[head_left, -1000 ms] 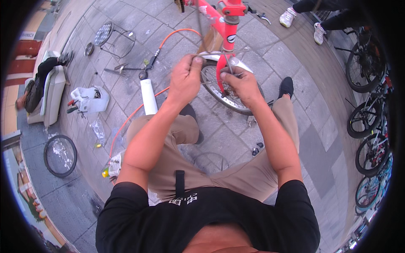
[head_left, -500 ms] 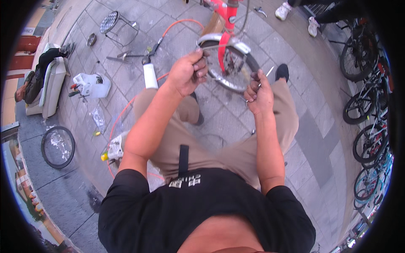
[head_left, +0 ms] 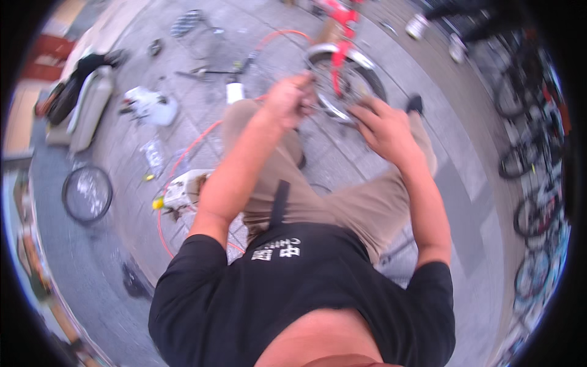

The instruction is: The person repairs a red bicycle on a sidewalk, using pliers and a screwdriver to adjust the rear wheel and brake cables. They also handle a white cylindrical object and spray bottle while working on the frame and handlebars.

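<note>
I sit on grey paving with a small wheel point(head_left: 342, 82) of a red bicycle point(head_left: 343, 17) in front of my knees. My left hand point(head_left: 287, 99) is closed on the wheel's left side, at the tyre. On the lower right of the wheel, my right hand point(head_left: 382, 125) has its fingers curled over the tyre. The picture is blurred, so anything small in my fingers is hidden. My legs in beige trousers point(head_left: 342, 202) spread to either side below the wheel.
A loose wheel point(head_left: 87, 194) lies at the left. An orange hose point(head_left: 183, 160) loops past a white box point(head_left: 183, 189) and a white cylinder point(head_left: 234, 92). A wire basket point(head_left: 186, 23) lies at the back. Parked bicycles point(head_left: 532, 153) line the right; another person's shoe point(head_left: 419, 25) is at top.
My head has tipped, so the whole scene shifts. My right hand has moved from the wheel's outer right edge back onto the tyre. My left hand stays closed on the wheel.
</note>
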The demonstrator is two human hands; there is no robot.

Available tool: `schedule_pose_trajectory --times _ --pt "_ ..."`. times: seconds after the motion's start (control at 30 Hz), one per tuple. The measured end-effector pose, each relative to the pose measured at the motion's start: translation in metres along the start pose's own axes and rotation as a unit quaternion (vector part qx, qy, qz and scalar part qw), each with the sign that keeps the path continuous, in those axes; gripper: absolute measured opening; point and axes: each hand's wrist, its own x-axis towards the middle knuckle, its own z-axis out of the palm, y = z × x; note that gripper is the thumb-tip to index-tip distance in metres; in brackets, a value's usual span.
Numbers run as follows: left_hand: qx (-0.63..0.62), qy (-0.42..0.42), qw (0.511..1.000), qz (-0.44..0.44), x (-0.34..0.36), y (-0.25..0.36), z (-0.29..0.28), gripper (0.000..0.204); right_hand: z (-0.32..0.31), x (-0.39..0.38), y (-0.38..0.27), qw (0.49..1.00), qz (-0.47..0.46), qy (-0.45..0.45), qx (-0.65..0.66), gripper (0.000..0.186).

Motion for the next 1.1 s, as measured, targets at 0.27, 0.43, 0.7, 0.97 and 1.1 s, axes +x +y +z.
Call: schedule_pose_trajectory --times 0.27,0.43,0.7,0.97,1.1 --pt "0.507 0.215 0.688 0.473 -0.029 -0.030 0.039 0.023 -0.028 0.010 -0.046 0.978 0.112 -0.083 0.154 0.013" --pt "0.515 -0.097 0.780 0.342 -0.059 -0.052 0.042 0.026 -0.039 -0.007 -0.049 0.973 0.146 -0.065 0.165 0.019" --pt "0.516 -0.221 0.828 0.017 -0.076 -0.042 0.079 0.023 -0.071 -0.062 -0.052 0.954 0.221 -0.175 0.100 0.033" --pt "0.487 -0.262 0.831 -0.068 -0.059 -0.063 0.108 0.022 -0.066 -0.110 -0.051 0.897 0.329 -0.096 0.279 0.037" --pt "0.573 -0.238 0.781 -0.068 -0.067 -0.064 0.127 0.022 -0.063 -0.117 -0.032 0.945 0.232 -0.148 0.178 0.041"
